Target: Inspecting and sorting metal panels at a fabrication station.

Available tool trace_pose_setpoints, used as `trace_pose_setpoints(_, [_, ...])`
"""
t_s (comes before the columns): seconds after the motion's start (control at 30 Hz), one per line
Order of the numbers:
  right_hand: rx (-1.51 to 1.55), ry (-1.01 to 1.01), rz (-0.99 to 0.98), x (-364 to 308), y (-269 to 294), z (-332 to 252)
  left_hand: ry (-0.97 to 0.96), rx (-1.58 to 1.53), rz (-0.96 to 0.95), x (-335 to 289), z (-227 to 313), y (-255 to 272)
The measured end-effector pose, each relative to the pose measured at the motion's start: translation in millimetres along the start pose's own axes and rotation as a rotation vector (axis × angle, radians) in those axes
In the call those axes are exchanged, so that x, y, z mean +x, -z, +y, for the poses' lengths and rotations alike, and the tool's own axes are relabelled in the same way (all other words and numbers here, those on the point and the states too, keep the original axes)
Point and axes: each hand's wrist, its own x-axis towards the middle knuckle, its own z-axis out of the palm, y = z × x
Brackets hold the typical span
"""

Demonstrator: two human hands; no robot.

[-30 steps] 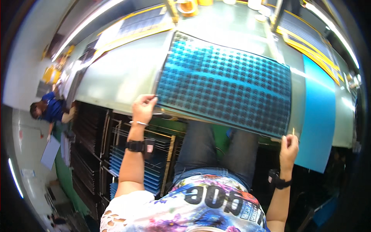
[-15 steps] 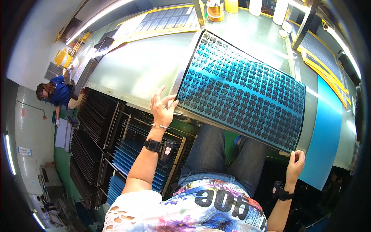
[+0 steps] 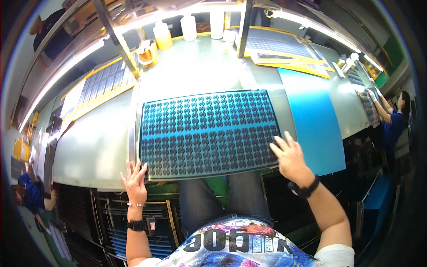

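A blue sheet [image 3: 213, 128] printed with rows of small black round patterns lies on the pale work table [image 3: 98, 147] in front of me. My left hand [image 3: 134, 182] is open at the sheet's near left corner, its fingertips stretched up beside the edge. At the right edge is my right hand [image 3: 291, 158], open, with spread fingers just over or touching the border; contact there is hard to tell. Neither hand grips the sheet.
A plain blue sheet [image 3: 313, 120] lies to the right. Yellow-framed screens [image 3: 284, 46] stand behind it. Bottles [image 3: 188, 27] and an orange reel [image 3: 147, 54] line the back. Below the table at left is a rack [image 3: 133, 236] of sheets. Co-workers [image 3: 391, 118] work at both sides.
The patterned sheet, tilted and held at its near corners earlier, now lies squarely before me. My right hand has released its pinch and spread its fingers. The view has turned rightward.
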Motion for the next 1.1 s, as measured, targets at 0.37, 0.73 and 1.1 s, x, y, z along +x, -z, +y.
trace_pose_setpoints(0.37, [-0.039,-0.327,-0.177,158.1,-56.3,80.7,-0.071,0.048,-0.054,10.3,9.5,5.6])
trace_pose_setpoints(0.73, [-0.354,-0.152,-0.071,167.4,-82.9,82.8,-0.327,0.252,-0.081,170.2,-3.7,-28.6])
trace_pose_setpoints(1.1, [-0.183,-0.188,-0.031,157.6,-75.0,82.5,-0.124,0.449,-0.059,227.7,7.0,-62.0])
